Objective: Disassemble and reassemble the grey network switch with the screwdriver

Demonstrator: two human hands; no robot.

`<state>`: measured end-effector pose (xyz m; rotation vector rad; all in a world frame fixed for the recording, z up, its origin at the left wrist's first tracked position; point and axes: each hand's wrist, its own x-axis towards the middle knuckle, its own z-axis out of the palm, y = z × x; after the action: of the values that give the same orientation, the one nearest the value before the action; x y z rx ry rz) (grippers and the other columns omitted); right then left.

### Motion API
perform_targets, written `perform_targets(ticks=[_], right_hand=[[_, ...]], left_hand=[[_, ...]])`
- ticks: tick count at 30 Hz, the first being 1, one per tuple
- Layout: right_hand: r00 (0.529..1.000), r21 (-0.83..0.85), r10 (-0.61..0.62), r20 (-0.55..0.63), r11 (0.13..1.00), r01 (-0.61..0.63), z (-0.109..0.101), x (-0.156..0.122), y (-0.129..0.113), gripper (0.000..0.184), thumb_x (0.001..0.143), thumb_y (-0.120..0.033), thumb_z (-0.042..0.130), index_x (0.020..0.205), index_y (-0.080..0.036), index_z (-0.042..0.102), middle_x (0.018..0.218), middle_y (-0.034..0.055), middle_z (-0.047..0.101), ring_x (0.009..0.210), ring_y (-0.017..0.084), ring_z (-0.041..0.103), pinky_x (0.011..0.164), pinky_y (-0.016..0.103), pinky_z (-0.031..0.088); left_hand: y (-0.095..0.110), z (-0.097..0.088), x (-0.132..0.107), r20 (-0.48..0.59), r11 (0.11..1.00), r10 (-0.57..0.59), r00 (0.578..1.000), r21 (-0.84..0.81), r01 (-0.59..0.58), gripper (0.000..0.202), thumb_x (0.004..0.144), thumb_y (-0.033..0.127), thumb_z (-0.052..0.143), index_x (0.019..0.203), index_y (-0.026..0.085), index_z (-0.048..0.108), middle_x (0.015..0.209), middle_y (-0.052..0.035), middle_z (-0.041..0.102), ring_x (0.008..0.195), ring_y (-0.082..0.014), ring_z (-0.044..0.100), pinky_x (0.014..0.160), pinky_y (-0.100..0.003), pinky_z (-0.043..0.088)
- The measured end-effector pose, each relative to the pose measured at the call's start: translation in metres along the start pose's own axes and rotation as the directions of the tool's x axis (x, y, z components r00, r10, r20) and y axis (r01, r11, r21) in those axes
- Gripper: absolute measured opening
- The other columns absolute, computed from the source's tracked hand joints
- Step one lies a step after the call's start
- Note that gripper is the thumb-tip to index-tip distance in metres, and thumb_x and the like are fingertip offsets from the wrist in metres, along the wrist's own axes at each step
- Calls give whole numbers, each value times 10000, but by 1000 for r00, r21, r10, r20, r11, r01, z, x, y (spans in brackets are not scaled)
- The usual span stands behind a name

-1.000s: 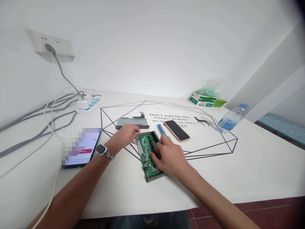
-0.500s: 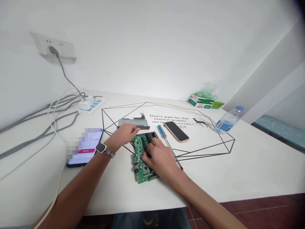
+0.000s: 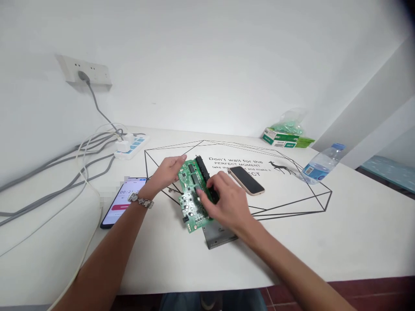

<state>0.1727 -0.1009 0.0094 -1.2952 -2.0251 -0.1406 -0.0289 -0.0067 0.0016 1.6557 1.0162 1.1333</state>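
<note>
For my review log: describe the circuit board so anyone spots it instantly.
On the white desk, just left of the tan-cased phone, the left hand and right hand hold up a green circuit board. A long black strip along one edge sets it apart from the plain grey metal plate below.

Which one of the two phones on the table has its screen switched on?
The phone on the left is lit, with digits and a red bar; the tan-cased phone has a dark screen.

A green circuit board (image 3: 187, 181) tilts over a grey metal bracket (image 3: 218, 237).
</note>
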Motion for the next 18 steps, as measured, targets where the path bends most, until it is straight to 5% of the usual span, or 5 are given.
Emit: perform_targets(ticks=[3, 6, 8, 14, 18], right_hand=[[999, 122, 34, 33, 992, -38, -9, 10, 31, 342, 840, -502, 627, 981, -202, 542, 787, 1, 587, 642, 142, 502, 635, 295, 375], [897, 336, -31, 440, 933, -132, -6, 10, 55, 304, 879, -490, 602, 808, -210, 508, 634, -46, 507, 551, 119, 452, 563, 277, 347], [851, 418, -28, 524, 879, -228, 0, 3, 61, 333, 917, -450, 559, 710, -221, 435, 576, -59, 426, 514, 111, 411, 502, 266, 294], [964, 498, 34, 264, 851, -166, 14, -15, 54, 297, 908, -377, 607, 692, -220, 477, 568, -64, 348, 503, 102, 330, 464, 253, 269], [995, 453, 17, 103, 890, -62, 13, -18, 54, 104, 885, -307, 638, 950, -237, 681, 573, -56, 453, 497, 110, 371, 489, 254, 351]], left_hand=[[3, 0, 1, -151, 995, 104, 983, 7, -104, 507, 925, 606, 515, 621, 212, 420, 519, 44, 354, 438, -103, 370, 422, -219, 339], [2, 2, 3, -258, 989, 145, 955, 31, -142, 512, 932, 595, 515, 620, 220, 359, 526, 55, 292, 442, -103, 371, 419, -218, 353], [-1, 4, 4, -287, 990, 140, 948, 21, -140, 507, 944, 600, 491, 630, 218, 381, 528, 53, 310, 445, -102, 379, 424, -219, 363], [-12, 16, 10, -413, 988, -44, 910, -155, -22, 494, 956, 578, 478, 629, 210, 424, 486, 46, 389, 421, -98, 382, 408, -219, 327], [-14, 23, 14, -386, 943, -191, 902, -328, 59, 412, 946, 431, 490, 606, 208, 423, 466, 33, 434, 392, -97, 400, 386, -212, 318]])
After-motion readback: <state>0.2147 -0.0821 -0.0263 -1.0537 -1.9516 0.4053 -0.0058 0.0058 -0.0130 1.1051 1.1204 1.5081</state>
